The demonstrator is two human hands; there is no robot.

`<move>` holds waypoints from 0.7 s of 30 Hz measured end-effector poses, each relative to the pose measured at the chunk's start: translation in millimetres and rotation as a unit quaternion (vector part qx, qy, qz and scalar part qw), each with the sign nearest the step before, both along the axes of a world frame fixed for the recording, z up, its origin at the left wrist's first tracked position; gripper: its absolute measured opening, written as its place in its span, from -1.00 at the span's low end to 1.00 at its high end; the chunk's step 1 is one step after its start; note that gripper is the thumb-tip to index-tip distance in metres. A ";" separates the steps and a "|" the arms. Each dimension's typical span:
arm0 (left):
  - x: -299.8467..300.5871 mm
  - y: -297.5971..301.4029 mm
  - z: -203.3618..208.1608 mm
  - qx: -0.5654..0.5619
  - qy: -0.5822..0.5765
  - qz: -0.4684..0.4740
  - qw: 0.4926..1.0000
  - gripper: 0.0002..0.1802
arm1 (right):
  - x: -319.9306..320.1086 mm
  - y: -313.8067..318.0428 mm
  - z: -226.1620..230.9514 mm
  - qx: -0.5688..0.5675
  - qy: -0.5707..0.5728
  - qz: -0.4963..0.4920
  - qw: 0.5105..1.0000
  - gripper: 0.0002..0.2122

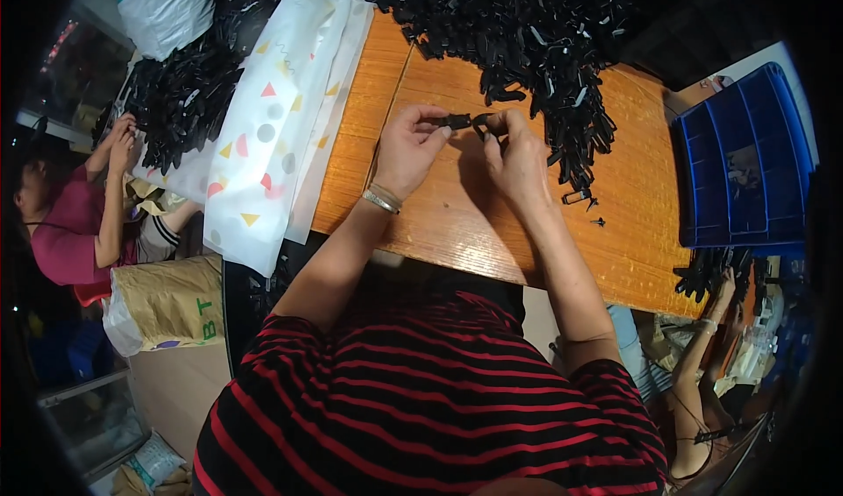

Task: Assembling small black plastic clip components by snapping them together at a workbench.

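Here, my left hand pinches a small black piece above the wooden table, at twelve o'clock from my chest; my right hand grips a second piece just beside it. From my hands, a black heap lies toward one o'clock.

Desk: brightly lit; glare below the fingers, shadow nearer them. Surroundings well beyond: dim. Fisheye edges bent, rim black.
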State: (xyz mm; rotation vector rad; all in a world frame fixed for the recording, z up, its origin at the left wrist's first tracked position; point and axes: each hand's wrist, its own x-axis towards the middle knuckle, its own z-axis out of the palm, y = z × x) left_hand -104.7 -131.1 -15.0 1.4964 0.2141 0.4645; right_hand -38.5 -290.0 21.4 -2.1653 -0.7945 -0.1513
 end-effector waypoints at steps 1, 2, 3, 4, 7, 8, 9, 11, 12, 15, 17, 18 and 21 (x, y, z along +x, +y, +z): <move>-3.9 -3.5 1.1 -0.042 -0.007 -0.016 0.999 -0.70 | -2.1 5.2 -0.4 0.048 -0.036 0.004 0.998 -0.84; -7.5 -7.1 0.5 -0.043 -0.008 -0.015 0.999 -0.70 | -5.4 8.4 1.8 0.053 -0.006 0.005 0.999 -0.83; -12.0 -10.7 -1.2 -0.073 -0.019 -0.018 0.997 -0.70 | -7.8 11.4 -0.8 0.052 -0.006 0.008 0.999 -0.83; -14.9 -12.6 -2.0 -0.103 -0.030 -0.021 0.994 -0.71 | -9.5 14.3 -5.6 0.071 0.004 0.015 0.997 -0.83; -22.4 -13.9 -2.4 -0.162 -0.031 -0.045 0.985 -0.72 | -17.1 19.3 -10.2 0.096 0.031 0.027 0.995 -0.84; -25.8 -15.5 -2.5 -0.163 -0.029 -0.042 0.985 -0.72 | -19.8 19.6 -11.2 0.102 0.045 0.028 0.993 -0.84; -28.7 -16.2 -2.3 -0.191 -0.026 -0.063 0.979 -0.73 | -21.1 19.8 -12.1 0.102 0.046 0.030 0.993 -0.84; -33.4 -15.7 -3.3 -0.219 -0.022 -0.082 0.972 -0.75 | -23.6 18.0 -14.4 0.103 0.067 0.033 0.992 -0.83; -34.9 -15.0 -3.6 -0.271 -0.002 -0.079 0.959 -0.75 | -25.5 17.7 -15.9 0.103 0.068 0.033 0.992 -0.83; -37.2 -10.9 -8.9 -0.332 0.019 -0.084 0.939 -0.74 | -31.9 15.7 -20.6 0.136 0.076 0.057 0.986 -0.83; -38.3 -11.5 -11.5 -0.343 0.019 -0.089 0.935 -0.73 | -36.3 14.2 -21.3 0.128 0.009 0.073 0.989 -0.83; -38.4 -14.2 -6.1 -0.366 0.024 -0.108 0.924 -0.72 | -37.6 13.4 -20.0 0.128 0.009 0.076 0.989 -0.83; -39.8 -13.8 -2.0 -0.386 0.049 -0.146 0.910 -0.68 | -35.9 8.5 -14.5 0.133 -0.007 0.081 0.988 -0.83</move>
